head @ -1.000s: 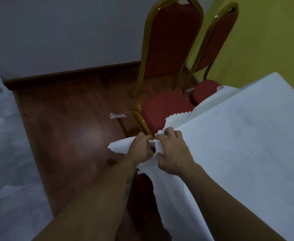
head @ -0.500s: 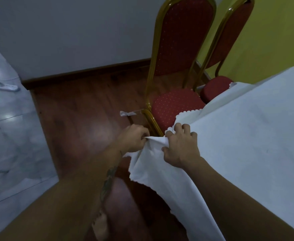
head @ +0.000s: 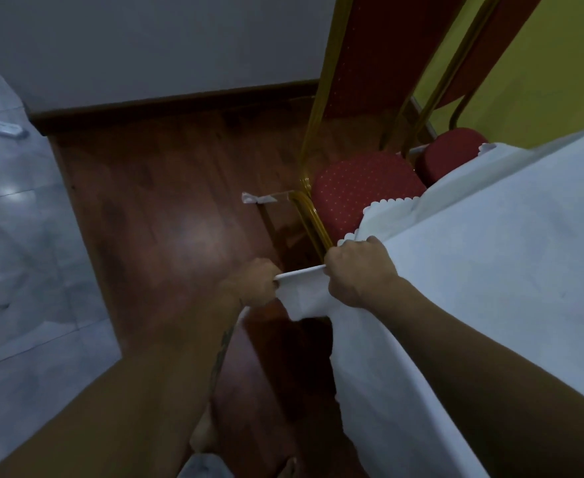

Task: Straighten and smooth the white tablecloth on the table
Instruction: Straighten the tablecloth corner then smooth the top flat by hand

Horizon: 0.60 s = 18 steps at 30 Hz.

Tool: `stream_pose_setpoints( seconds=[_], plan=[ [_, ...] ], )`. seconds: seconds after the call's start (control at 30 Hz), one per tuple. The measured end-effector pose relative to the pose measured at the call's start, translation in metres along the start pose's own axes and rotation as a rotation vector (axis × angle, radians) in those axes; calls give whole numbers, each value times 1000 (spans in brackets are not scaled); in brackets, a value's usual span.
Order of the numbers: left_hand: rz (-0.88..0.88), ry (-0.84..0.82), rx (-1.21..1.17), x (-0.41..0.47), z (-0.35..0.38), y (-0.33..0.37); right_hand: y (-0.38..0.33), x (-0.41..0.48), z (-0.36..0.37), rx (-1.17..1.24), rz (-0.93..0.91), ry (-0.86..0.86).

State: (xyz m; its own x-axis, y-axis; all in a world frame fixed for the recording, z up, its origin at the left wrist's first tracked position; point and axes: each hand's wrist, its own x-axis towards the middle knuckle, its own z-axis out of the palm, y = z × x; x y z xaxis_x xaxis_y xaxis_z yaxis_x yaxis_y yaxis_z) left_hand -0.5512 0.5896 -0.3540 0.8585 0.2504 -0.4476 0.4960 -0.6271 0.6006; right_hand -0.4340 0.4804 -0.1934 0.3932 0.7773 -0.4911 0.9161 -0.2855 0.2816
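Corner of the tablecloth pinched taut between both our hands, off the table's near-left corner.

Left hand and right hand are each closed on the cloth's edge, a short stretched strip running between them, roughly level, left to right. From the grip, the bulk of the cloth lies to the right and away, spread over the tabletop; a flap hangs straight below the strip. Right hand is nearer the table, touching the draped corner. Scalloped hem sits just beyond it, over the red chair. We judge the next pull goes leftward, away from the table, along the strip.
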Motion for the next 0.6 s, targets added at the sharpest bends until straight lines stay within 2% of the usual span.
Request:
stream_pose_setpoints(
  seconds=[0.1,0.17,0.43,0.5,0.6],
  plan=[
    [-58,-55,68,4,4,-23,-8,8,-3,-40,-38,-64],
    [-87,-32,60,7,2,-36,-17,16,-5,-27,-57,-90],
    [-123,55,101,10,-21,-69,-33,34,1,157,-52,39],
    [-132,52,162,9,-30,-80,-36,37,2,183,-69,111],
    [-238,-5,330,11,-45,-95,-38,43,3,215,-38,108]
  ],
)
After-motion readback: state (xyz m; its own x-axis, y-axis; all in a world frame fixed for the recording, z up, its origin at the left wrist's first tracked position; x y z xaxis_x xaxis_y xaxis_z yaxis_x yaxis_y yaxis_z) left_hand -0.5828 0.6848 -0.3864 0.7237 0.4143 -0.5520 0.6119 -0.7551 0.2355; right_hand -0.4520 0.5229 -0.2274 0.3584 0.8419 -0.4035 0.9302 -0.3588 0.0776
